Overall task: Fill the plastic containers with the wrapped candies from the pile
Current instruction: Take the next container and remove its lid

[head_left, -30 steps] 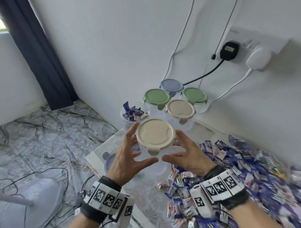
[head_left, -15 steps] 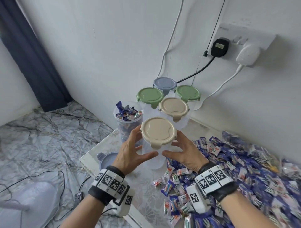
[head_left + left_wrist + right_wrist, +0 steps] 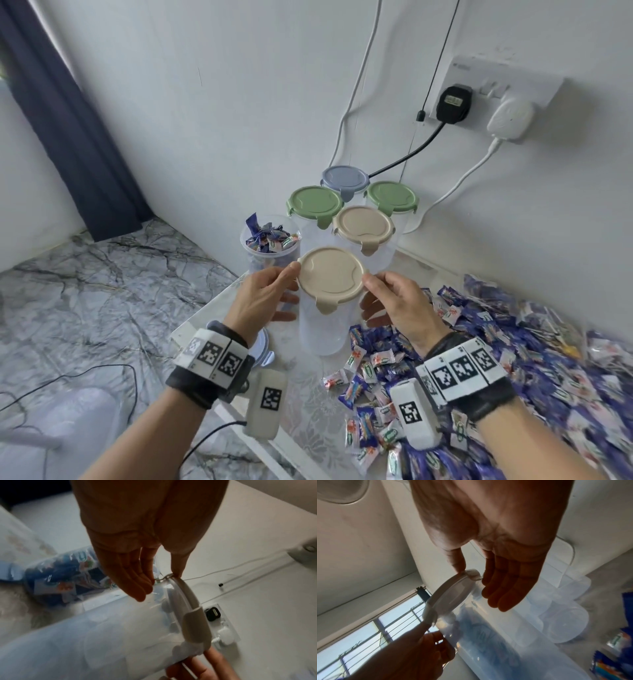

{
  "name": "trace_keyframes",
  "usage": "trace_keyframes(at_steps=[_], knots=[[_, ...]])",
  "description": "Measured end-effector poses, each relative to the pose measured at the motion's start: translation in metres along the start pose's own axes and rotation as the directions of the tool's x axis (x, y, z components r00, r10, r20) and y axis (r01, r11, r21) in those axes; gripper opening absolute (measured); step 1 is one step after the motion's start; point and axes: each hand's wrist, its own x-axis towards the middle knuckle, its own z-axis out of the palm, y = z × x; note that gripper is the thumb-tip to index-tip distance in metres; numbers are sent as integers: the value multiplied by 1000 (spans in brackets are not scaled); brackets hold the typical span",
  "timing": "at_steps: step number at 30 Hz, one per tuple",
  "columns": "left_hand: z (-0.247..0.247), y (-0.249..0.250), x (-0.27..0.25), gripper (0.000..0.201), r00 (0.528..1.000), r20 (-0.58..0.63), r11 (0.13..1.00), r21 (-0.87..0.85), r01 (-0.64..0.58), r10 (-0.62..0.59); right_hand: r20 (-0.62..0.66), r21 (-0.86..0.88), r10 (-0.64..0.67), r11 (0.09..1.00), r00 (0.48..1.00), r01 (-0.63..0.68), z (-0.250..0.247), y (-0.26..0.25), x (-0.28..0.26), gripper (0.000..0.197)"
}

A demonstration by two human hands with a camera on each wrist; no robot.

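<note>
At the table's near edge, an empty clear container [image 3: 322, 322] is standing beside the candy pile [image 3: 479, 342], just set down. The left hand [image 3: 263, 301] and right hand [image 3: 400, 305] are now pinching its beige lid [image 3: 330, 274] at opposite clips, likely unclipping it for filling.

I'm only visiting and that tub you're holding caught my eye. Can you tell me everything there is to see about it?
The tub is a tall, round container of clear, slightly frosted plastic, standing upright on the table beside the candy pile. It looks empty. A beige lid sits on top, with clip tabs at its rim, one facing the camera. The left hand and right hand flank it, each thumb at a side clip of the lid, fingers lying by the wall.
</note>
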Motion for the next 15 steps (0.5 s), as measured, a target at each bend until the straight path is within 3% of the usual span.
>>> trace_keyframes(at_steps=[4, 8, 11, 15], knots=[[2, 4, 2, 54, 988, 77, 972, -185, 147, -135, 31, 120, 65, 990, 997, -68, 0, 5, 3, 52], [1, 7, 0, 45, 968, 155, 925, -299, 236, -197, 22, 205, 52, 977, 998, -55, 4, 3, 5, 33], [3, 15, 3, 46, 978, 105, 927, -313, 206, -182, -17, 144, 11, 990, 1000, -9, 4, -2, 7, 20], [9, 18, 1, 48, 985, 52, 950, -260, 174, -167, -50, 67, -16, 998, 999, 19, 2, -2, 9, 25]])
